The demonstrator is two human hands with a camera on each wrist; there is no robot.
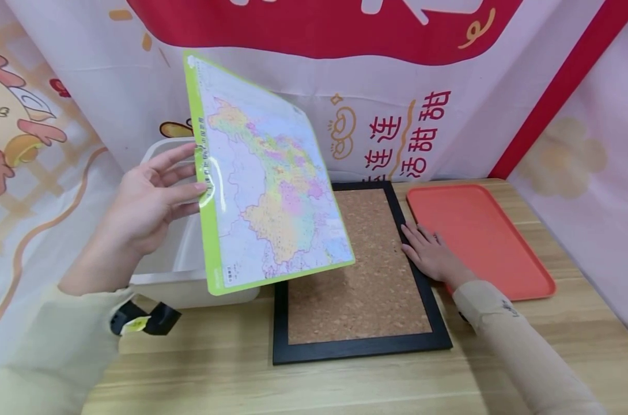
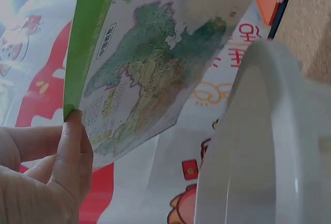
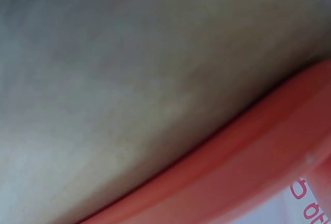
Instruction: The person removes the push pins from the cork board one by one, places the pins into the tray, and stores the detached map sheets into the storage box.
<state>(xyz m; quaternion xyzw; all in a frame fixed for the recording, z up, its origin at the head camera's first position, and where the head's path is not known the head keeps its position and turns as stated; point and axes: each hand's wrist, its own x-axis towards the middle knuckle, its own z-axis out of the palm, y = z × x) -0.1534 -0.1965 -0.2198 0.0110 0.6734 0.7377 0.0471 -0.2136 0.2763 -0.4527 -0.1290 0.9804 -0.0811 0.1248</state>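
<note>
"Left side?"
"White bin (image 1: 184,291), rim close by; my left hand (image 1: 148,199) pinches the map sheet's (image 1: 277,190) green left edge, thumb against fingers. Sheet aloft, tilted, partly masking the corkboard (image 1: 360,305)."
"Handling?"
"Probably light, stiffish, slick; edge hold suits."
"Right side?"
"My right hand (image 1: 429,253), fingers extended, rests on the corkboard's black edge, near the red tray (image 1: 480,230). Open air over the cork."

On the left, a pale cream cloth sleeve (image 1: 60,340) has a small, blocky black gadget (image 1: 162,320) with a yellow sticker (image 1: 136,324) by its cuff. On the right, another pale cream cloth sleeve (image 1: 521,346) has small dark marks (image 1: 507,308).
</note>
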